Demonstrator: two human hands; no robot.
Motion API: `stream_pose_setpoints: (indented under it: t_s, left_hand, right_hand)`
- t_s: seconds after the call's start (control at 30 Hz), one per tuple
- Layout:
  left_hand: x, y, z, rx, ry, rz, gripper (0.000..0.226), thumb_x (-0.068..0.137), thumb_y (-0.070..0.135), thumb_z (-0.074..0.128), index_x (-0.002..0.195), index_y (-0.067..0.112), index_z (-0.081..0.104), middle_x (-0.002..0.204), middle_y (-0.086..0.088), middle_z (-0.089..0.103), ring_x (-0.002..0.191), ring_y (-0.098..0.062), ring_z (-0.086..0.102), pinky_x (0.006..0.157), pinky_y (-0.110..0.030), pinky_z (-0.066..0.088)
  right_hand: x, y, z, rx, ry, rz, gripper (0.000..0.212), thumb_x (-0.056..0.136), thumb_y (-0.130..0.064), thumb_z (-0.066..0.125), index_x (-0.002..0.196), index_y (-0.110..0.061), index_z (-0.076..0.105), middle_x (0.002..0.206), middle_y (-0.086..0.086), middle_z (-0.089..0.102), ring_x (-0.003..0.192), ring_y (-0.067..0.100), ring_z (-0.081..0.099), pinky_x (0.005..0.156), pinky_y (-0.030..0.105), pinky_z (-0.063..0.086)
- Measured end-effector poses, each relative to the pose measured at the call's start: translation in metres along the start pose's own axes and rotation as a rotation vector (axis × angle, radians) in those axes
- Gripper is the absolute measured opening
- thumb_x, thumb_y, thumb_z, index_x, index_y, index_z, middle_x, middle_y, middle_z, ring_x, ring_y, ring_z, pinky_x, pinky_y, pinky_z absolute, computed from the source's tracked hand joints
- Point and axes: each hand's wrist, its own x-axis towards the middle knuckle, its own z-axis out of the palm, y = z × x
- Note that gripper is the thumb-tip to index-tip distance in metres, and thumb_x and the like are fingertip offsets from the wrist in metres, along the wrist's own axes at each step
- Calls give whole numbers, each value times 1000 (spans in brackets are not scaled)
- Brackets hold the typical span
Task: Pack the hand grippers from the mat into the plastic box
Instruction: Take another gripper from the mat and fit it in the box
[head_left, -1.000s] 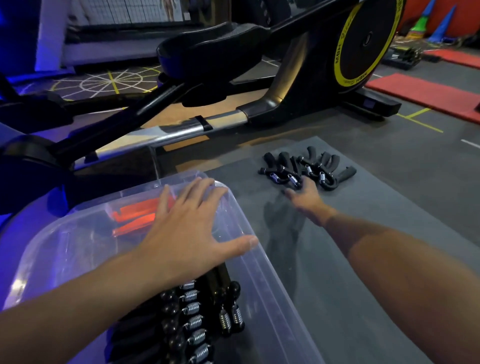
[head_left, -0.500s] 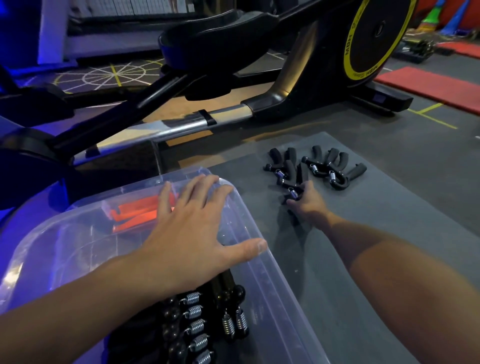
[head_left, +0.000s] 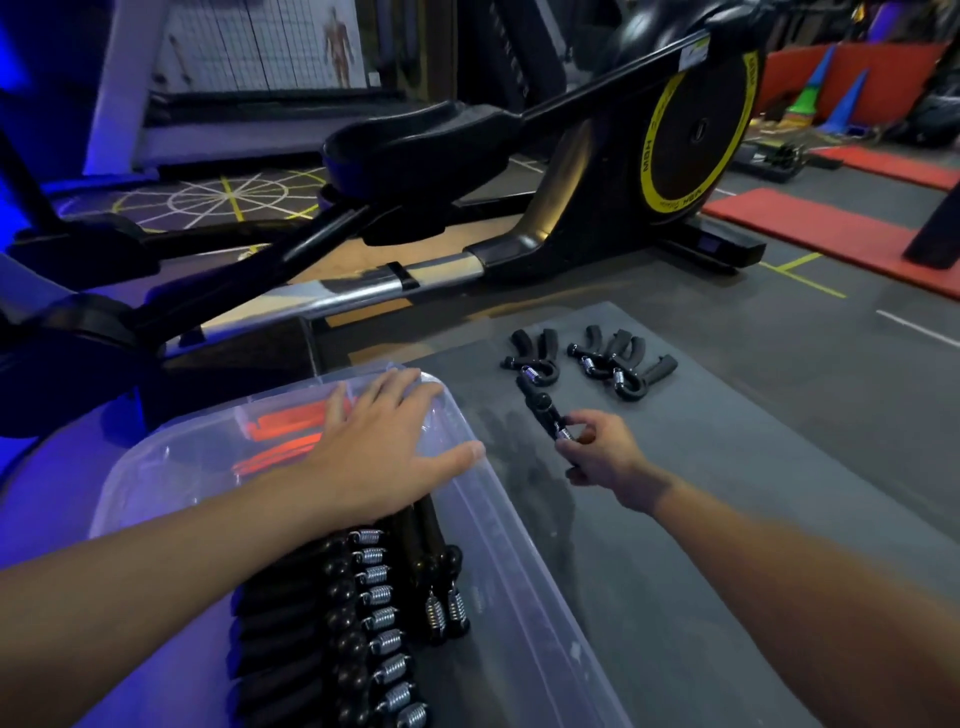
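Lying rowed in plastic box (head_left: 524, 582): hand grippers (head_left: 374, 613).

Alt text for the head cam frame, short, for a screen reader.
The right hand pinches a black hand gripper over a grey mat, where several loose grippers lie beyond it. The left hand lies spread over the far end of a clear plastic box holding a row of packed grippers; an elliptical trainer stands behind.

A black elliptical trainer with a yellow-ringed disc (head_left: 696, 124) stands on the grey floor. A red floor mat (head_left: 831, 234) lies rightward, with a blue cone (head_left: 849, 106) beyond.
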Motion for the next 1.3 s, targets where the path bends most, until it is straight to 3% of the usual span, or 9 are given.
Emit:
stream_pose_setpoints:
  t_s: [0.13, 0.3, 0.43, 0.57, 0.77, 0.87, 1.0, 1.2, 1.3]
  left_hand:
    - [-11, 15, -17, -110, 43, 28, 70, 78, 75, 40, 133, 32, 44, 140, 14, 46, 131, -9, 41, 113, -51, 24]
    - [-31, 42, -45, -438, 182, 85, 44, 82, 47, 70, 119, 31, 54, 104, 14, 59, 91, -7, 60, 89, -39, 52]
    - [-61, 59, -70, -580, 322, 118, 33, 76, 39, 78, 103, 33, 60, 93, 9, 64, 79, -13, 64, 81, -36, 55]
    - [-99, 63, -81, -585, 394, 158, 23, 75, 31, 80, 92, 29, 64, 81, 10, 67, 75, -5, 63, 72, -26, 54]
    - [-136, 43, -77, -663, 462, 116, 16, 75, 24, 81, 83, 30, 69, 74, 9, 70, 67, -11, 67, 70, -43, 58]
    - [-145, 35, -73, -639, 448, 95, 14, 74, 23, 82, 82, 29, 72, 73, 10, 70, 69, -11, 68, 73, -44, 57]
    - [-150, 29, -59, -643, 355, 72, 12, 73, 20, 83, 80, 24, 74, 74, 8, 72, 70, -12, 68, 75, -41, 57]
    - [-150, 24, -10, -599, 192, -6, 18, 67, 27, 86, 81, 27, 75, 76, 7, 73, 73, -11, 69, 78, -38, 56]
    - [-153, 26, 14, -546, 125, -62, 22, 68, 27, 86, 87, 28, 76, 73, 6, 73, 71, -8, 68, 74, -26, 54]
  right_hand:
    - [-47, -31, -1, 163, 2, -92, 22, 87, -6, 67, 104, -18, 60, 71, 9, 42, 45, 22, 51, 67, 51, 57]
    - [-124, -93, -8, 146, -52, -238, 31, 89, -8, 67, 117, -17, 58, 79, 11, 49, 58, 29, 61, 72, 51, 58]
    - [-188, -128, -11, 84, -95, -374, 31, 87, -8, 69, 112, -23, 59, 77, 6, 52, 65, 35, 68, 72, 50, 60]
    - [-238, -145, -6, 78, -169, -439, 33, 87, -10, 70, 116, -21, 59, 76, 2, 52, 71, 36, 71, 73, 48, 60]
    - [-278, -143, 15, 141, -291, -437, 23, 89, -16, 67, 106, -28, 59, 79, -2, 57, 77, 35, 71, 76, 47, 59]
    - [-282, -135, 9, 86, -343, -440, 9, 94, -19, 60, 100, -25, 62, 86, -5, 63, 77, 24, 70, 73, 35, 58]
    - [-267, -119, -7, -125, -168, -470, 9, 95, -18, 57, 95, -23, 65, 86, -10, 67, 80, 8, 65, 73, 18, 49]
    - [-250, -85, -2, -273, -133, -336, 35, 98, -31, 52, 130, -19, 53, 125, -6, 55, 113, 12, 55, 91, 25, 44]
    - [-251, -75, 10, -237, -183, -357, 35, 98, -29, 51, 131, -19, 51, 132, -6, 50, 121, 9, 50, 91, 16, 40]
